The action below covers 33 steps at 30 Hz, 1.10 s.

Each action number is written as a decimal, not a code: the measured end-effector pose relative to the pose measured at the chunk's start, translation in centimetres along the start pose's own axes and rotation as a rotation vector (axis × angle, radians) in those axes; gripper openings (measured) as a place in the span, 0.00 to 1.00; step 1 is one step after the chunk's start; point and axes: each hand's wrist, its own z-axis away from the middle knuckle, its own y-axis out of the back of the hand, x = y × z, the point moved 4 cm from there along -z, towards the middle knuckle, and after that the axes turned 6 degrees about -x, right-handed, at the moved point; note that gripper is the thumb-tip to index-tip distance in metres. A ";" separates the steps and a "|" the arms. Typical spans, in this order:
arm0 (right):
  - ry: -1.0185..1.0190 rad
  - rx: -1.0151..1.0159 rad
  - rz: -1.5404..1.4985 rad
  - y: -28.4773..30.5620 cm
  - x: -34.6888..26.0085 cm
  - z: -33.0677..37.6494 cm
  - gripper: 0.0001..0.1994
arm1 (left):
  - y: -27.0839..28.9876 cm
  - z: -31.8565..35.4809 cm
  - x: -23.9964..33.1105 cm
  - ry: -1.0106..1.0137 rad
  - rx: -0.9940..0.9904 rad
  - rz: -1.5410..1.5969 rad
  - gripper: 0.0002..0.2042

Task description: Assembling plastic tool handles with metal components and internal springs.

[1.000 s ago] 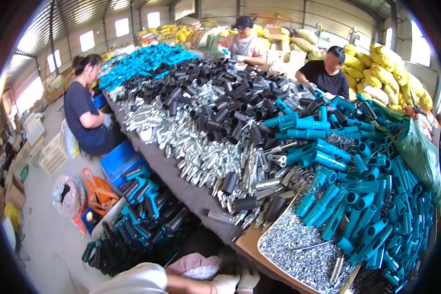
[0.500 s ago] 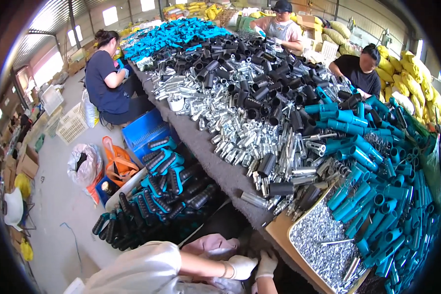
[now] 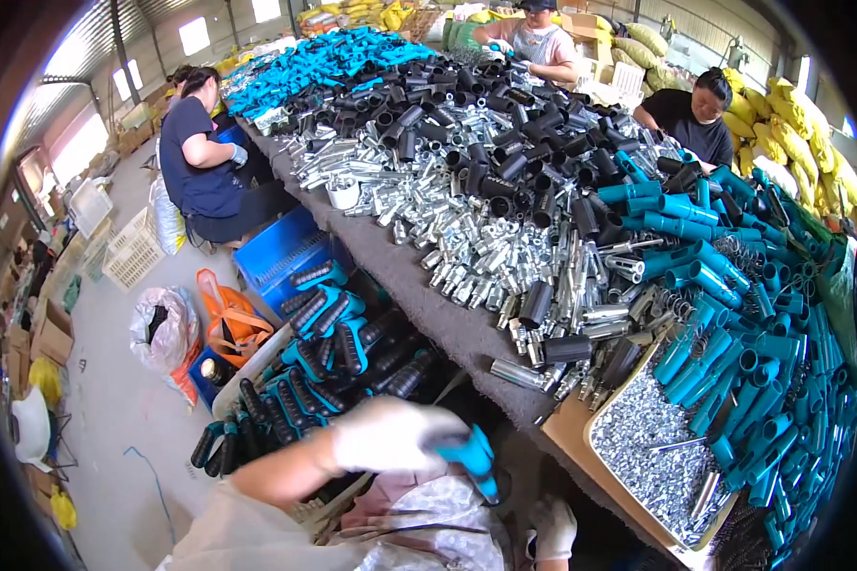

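Near the table's front edge, the gloved left hand is clamped round a teal handle, held over the lap, while the right hand rests below, fingers loosely apart, holding nothing.

Your left hand wears a white glove and holds a teal handle; your right hand is white-gloved too. On the dark grey table you see black tubes, shiny silver metal parts and teal tubes. The crate is blue, the bag orange.
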 end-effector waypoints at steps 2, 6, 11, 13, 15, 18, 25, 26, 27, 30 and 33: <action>-0.106 0.164 -0.291 5.4 2.8 1.2 0.19 | 8.0 5.5 -0.4 0.076 0.366 -0.071 0.24; 0.001 0.172 -0.229 -1.5 -0.4 2.4 0.18 | 15.9 15.1 -3.0 0.205 0.899 -0.118 0.24; 0.165 0.090 0.110 -4.3 2.0 1.3 0.10 | 18.1 9.6 -9.8 0.236 1.012 -0.516 0.23; -0.041 0.137 -0.020 -9.2 0.4 2.6 0.10 | 18.5 7.9 -15.4 0.443 0.815 -0.662 0.23; -0.027 0.155 0.098 -9.1 0.1 2.9 0.11 | 18.8 5.1 -19.5 0.553 0.719 -0.599 0.24; 0.072 0.169 0.400 -9.3 -0.4 3.3 0.09 | 17.0 2.9 -29.8 0.635 0.578 -0.785 0.25; 0.118 -0.059 0.816 -14.6 -4.6 4.7 0.10 | 18.6 0.8 -28.0 0.587 0.393 -0.693 0.25; 0.065 -0.104 0.809 -15.7 -5.8 5.2 0.11 | 18.0 0.2 -27.0 0.556 0.381 -0.751 0.23; 0.012 -0.152 0.801 -16.9 -6.9 5.4 0.11 | 17.4 -0.6 -26.1 0.592 0.369 -0.766 0.24; 0.243 -0.375 0.908 -21.4 -11.6 6.1 0.10 | 15.1 2.6 -31.2 0.687 0.596 -0.605 0.29; 0.630 -0.565 1.059 -25.8 -19.5 6.8 0.10 | 15.0 3.7 -28.8 0.812 0.370 -0.561 0.29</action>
